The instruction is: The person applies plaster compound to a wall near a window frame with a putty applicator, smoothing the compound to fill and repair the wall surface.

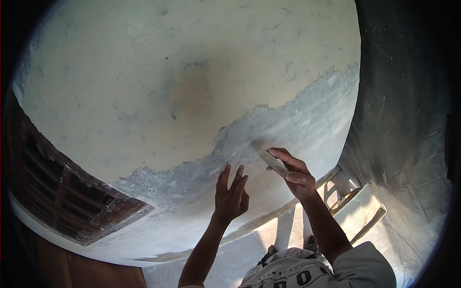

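My right hand (298,176) is closed round a flat, narrow, dusty grey block (274,163), thumb on the near side and fingers behind it. Its far end points at the wall (269,127), close to the grey patch; I cannot make out whether it touches. To the left, my left hand (231,194) is raised before the wall with fingers apart and nothing in it. Cream coating covers the wall's upper part. Below its ragged edge runs a smoother grey-white area, with whitish dust on my fingertips.
At the left, a dark wooden window frame with bars (72,192) is set into the wall. A brown wooden panel (86,264) stands lower left. Grey sheeting (403,120) hangs at the right. Below it lies a pale, dusty board-like object (362,211) near my right forearm.
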The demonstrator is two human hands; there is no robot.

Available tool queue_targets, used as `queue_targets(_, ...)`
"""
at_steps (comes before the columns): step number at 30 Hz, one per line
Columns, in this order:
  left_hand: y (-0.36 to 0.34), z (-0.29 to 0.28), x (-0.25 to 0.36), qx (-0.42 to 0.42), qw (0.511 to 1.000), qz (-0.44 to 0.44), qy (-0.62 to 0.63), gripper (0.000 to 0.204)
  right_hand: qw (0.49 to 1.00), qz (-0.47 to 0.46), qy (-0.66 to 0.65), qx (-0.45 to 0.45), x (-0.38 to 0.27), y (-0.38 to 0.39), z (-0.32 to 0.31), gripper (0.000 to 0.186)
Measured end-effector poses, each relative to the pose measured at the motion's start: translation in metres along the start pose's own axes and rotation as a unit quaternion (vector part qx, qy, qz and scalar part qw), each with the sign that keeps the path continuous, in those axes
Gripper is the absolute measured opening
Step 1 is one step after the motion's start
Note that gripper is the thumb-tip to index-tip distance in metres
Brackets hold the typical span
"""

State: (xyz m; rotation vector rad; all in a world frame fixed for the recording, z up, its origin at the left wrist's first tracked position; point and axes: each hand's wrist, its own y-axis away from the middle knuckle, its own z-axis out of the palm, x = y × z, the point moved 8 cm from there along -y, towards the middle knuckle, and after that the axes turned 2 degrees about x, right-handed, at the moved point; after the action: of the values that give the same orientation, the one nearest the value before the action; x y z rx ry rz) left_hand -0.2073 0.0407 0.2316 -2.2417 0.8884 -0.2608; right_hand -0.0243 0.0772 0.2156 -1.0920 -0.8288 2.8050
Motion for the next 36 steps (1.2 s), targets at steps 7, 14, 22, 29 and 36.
queue_targets(7, 0.015, -0.030, -0.057, 0.031, 0.995, 0.095, -0.020, 0.031, 0.828, -0.293, 0.478, -0.036, -0.025, -0.023, 0.098, 0.065)
queue_targets(14, 0.021, -0.024, -0.046, 0.084, 0.979, 0.153, -0.108, 0.030, 0.608, -0.387, 0.691, 0.048, -0.004, -0.031, 0.119, 0.058)
queue_targets(22, 0.022, -0.022, -0.051, 0.066, 0.980, 0.159, -0.096, 0.035, 0.537, -0.390, 0.745, 0.074, 0.026, -0.023, 0.109, 0.059)
queue_targets(29, 0.020, -0.021, -0.051, 0.067, 0.980, 0.170, -0.084, 0.034, 0.558, -0.418, 0.710, 0.099, 0.015, -0.040, 0.113, 0.059)
queue_targets(36, 0.022, -0.023, -0.048, 0.073, 0.979, 0.175, -0.079, 0.032, 0.573, -0.419, 0.698, 0.088, 0.017, -0.026, 0.109, 0.057)
